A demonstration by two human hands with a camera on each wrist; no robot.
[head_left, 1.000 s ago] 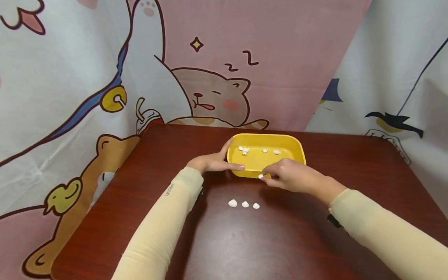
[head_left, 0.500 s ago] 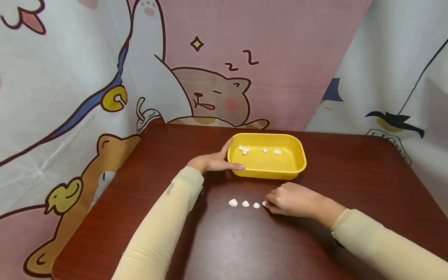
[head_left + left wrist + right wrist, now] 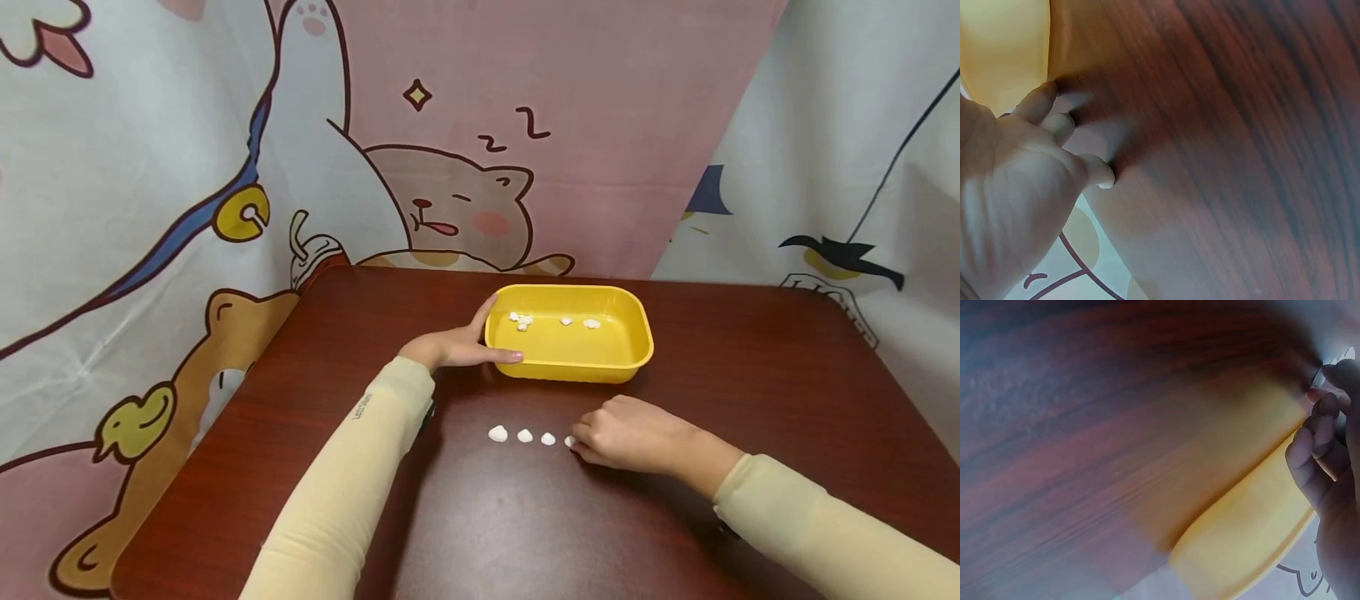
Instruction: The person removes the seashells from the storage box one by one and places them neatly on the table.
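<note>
White pieces (image 3: 498, 433) lie in a row on the dark red-brown table (image 3: 480, 525), in front of the yellow tray (image 3: 570, 373). Three lie free, well spaced; the fourth piece (image 3: 569, 441) is at the right end of the row, partly covered by fingertips. The right hand (image 3: 633, 433) pinches this piece between thumb and finger. The left hand (image 3: 459, 345) is spread at the tray's left end, thumb along the near rim. More white pieces lie inside the tray: a cluster at the left, others near the middle and right.

The head view alone shows the row and the tray contents. The left wrist view adds the palm side of the left hand, with fingertips beside the tray wall and close to the table. The right wrist view adds the remaining right fingers, curled toward the palm; the object at the fingertips is too unclear there to identify.

Compared with one second earlier, the right hand is lower, off the tray's near wall, and the fourth piece is at the row. Compared with half a second earlier, that piece sits slightly farther from its neighbour. Left hand and tray positions are essentially unchanged.
</note>
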